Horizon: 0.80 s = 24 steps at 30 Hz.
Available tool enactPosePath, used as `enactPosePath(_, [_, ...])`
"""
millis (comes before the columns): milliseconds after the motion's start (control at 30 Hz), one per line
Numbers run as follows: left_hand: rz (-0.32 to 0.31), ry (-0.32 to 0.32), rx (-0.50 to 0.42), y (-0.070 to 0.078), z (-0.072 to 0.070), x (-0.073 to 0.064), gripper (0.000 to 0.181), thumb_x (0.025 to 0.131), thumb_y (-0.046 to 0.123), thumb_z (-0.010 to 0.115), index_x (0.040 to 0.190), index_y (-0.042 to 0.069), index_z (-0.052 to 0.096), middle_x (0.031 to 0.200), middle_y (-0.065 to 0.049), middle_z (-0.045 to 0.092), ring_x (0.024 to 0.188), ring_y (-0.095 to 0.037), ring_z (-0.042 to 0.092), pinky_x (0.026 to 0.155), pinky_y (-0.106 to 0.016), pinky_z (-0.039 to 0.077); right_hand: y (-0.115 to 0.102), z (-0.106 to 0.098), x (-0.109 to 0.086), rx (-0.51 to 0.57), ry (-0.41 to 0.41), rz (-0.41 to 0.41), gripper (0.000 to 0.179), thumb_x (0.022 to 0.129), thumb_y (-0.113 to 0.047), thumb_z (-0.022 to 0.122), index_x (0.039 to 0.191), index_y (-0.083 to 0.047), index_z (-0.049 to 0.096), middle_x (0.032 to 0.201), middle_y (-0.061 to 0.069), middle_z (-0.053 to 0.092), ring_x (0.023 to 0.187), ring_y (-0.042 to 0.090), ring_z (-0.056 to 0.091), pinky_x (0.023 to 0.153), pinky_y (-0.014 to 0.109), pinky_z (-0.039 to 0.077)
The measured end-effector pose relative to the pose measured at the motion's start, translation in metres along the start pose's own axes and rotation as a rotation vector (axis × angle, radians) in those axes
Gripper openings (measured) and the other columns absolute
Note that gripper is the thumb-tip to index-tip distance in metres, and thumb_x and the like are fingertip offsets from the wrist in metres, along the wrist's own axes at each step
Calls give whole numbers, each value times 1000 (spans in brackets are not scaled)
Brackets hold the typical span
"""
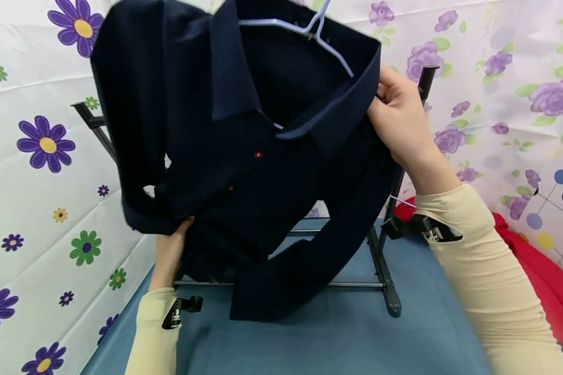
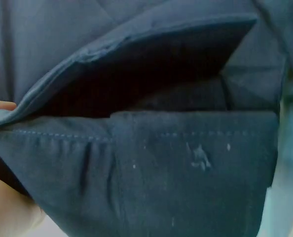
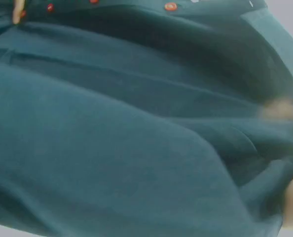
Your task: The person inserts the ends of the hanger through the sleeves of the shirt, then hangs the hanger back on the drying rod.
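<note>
A dark navy collared shirt (image 1: 192, 151) with red buttons is held up in the middle of the head view, its sleeves hanging down. Inside its open neck is a pale lilac hanger (image 1: 281, 23), whose hook runs out of the top of the frame. My right hand (image 1: 401, 114) grips the shirt by the right side of its collar. Lower down, my left hand (image 1: 171, 255) is partly behind the cloth. In the left wrist view, a fingertip (image 2: 3, 105) pinches a stitched edge of the shirt.
Behind the shirt, a black metal rack (image 1: 384, 276) stands on a blue-covered table (image 1: 309, 344). Red cloth (image 1: 539, 281) lies at the right, beside my forearm. Flower-patterned sheets (image 1: 42, 208) surround the table at the left and back.
</note>
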<state>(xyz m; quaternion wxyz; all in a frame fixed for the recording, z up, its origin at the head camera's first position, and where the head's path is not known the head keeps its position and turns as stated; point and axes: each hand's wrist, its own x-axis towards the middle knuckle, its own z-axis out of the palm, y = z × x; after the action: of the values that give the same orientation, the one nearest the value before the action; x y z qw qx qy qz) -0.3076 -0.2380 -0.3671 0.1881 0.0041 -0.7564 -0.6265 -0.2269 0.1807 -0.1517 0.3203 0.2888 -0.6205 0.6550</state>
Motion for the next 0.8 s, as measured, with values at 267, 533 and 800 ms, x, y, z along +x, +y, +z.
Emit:
enactPosePath(267, [-104, -71, 135, -19, -21, -6, 55, 96, 37, 66, 134, 1, 49, 150, -19, 38, 134, -34, 39, 117, -45, 26, 33, -9, -24, -108, -123, 50, 15, 99, -3, 63, 109, -7, 72, 79, 1, 71, 69, 8, 61, 67, 20, 46])
enactPosePath(533, [-138, -216, 198, -49, -27, -8, 42, 94, 43, 70, 119, 10, 62, 145, -16, 47, 131, -35, 42, 116, -47, 26, 64, -17, -43, -260, -159, 177, 21, 101, -12, 62, 119, -3, 66, 83, -5, 72, 80, 10, 60, 73, 21, 46])
enactPosePath(800, [-139, -289, 198, -67, -18, -7, 38, 94, 40, 72, 110, 7, 69, 129, -16, 56, 121, -33, 50, 114, -46, 31, 83, -30, -50, -337, -162, 225, 25, 101, -15, 63, 120, 0, 66, 87, -5, 74, 96, 10, 57, 84, 21, 42])
